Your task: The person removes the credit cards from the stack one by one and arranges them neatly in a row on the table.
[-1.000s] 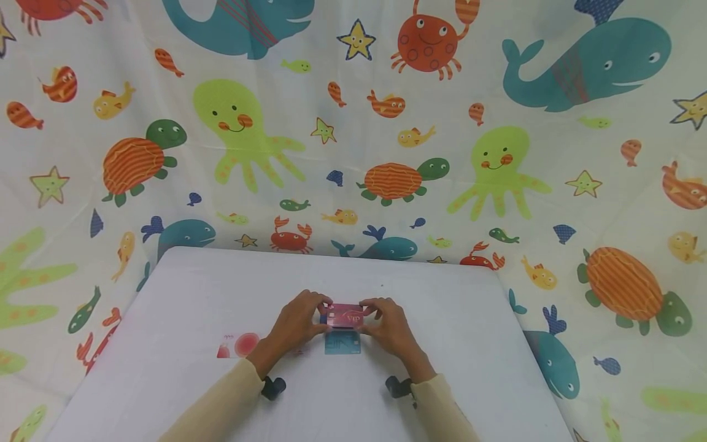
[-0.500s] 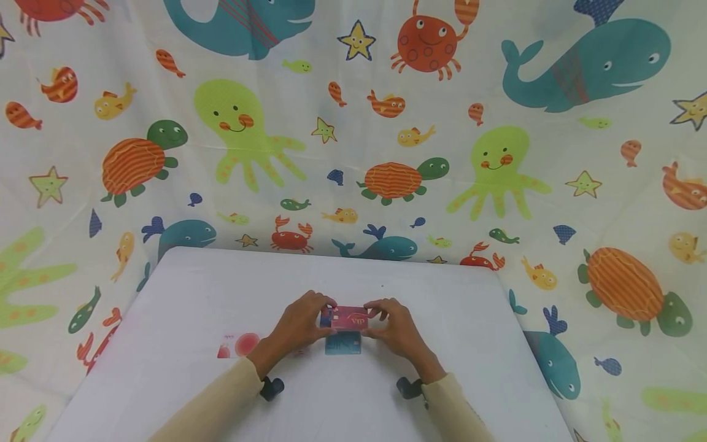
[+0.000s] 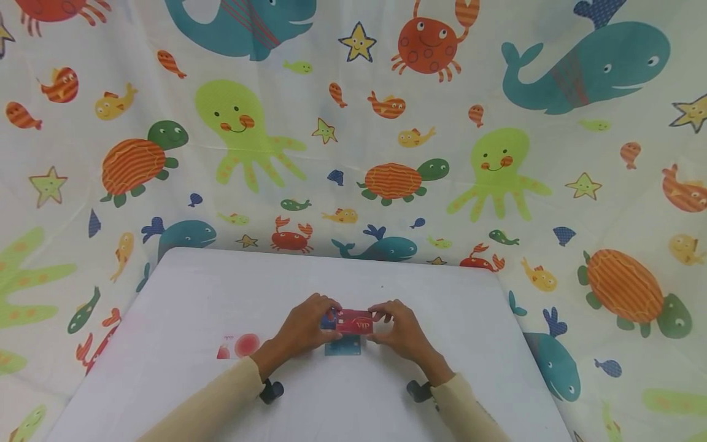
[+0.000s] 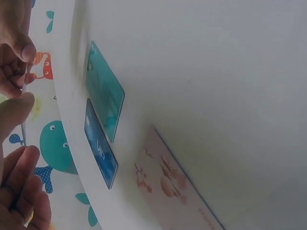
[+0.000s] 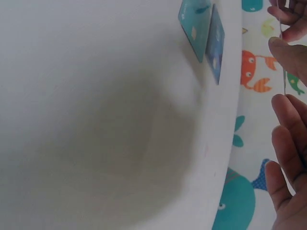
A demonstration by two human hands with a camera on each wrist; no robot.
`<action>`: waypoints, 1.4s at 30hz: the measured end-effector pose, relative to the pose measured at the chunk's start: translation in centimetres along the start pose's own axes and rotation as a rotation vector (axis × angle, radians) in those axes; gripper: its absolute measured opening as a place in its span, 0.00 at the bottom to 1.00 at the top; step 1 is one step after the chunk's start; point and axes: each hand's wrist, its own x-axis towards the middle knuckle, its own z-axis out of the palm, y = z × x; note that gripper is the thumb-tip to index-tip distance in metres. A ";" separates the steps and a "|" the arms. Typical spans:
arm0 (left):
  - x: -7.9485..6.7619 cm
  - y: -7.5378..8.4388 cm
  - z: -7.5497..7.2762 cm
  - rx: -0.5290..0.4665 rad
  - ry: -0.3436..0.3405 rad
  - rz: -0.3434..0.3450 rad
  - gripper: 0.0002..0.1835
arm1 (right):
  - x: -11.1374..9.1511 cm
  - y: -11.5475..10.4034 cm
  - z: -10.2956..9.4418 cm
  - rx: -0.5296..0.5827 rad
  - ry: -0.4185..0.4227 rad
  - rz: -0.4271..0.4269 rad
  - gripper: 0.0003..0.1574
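Observation:
A red card marked VIP [image 3: 354,321] is held up over the white table between both hands. My left hand [image 3: 309,324] pinches its left end with thumb and fingers, and my right hand [image 3: 401,331] pinches the right end. In the left wrist view the red card [image 4: 24,132] shows only as a thin edge, raised well off the table. Below it lie a teal card [image 4: 104,91] and a dark blue card [image 4: 100,143], side by side on the table. The head view shows both of these partly covered by the red card and left hand.
Left of the hands, a pale card with red print [image 3: 247,345] lies flat, partly hidden behind the left forearm. The white table [image 3: 442,294] ends at a patterned sea-animal cloth [image 3: 320,184] at the back.
The red card has shifted right and slightly nearer the person, both hands moving with it. Its face is tilted more clearly toward the head camera, and more of the teal card is covered.

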 end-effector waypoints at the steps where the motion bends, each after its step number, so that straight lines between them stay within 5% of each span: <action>1: 0.0 0.0 0.1 0.004 0.000 0.001 0.33 | -0.1 0.0 -0.1 -0.001 0.000 -0.003 0.37; 42: 0.7 1.1 2.3 0.070 -0.015 0.100 0.35 | -2.2 1.9 -1.3 -0.041 0.013 -0.026 0.38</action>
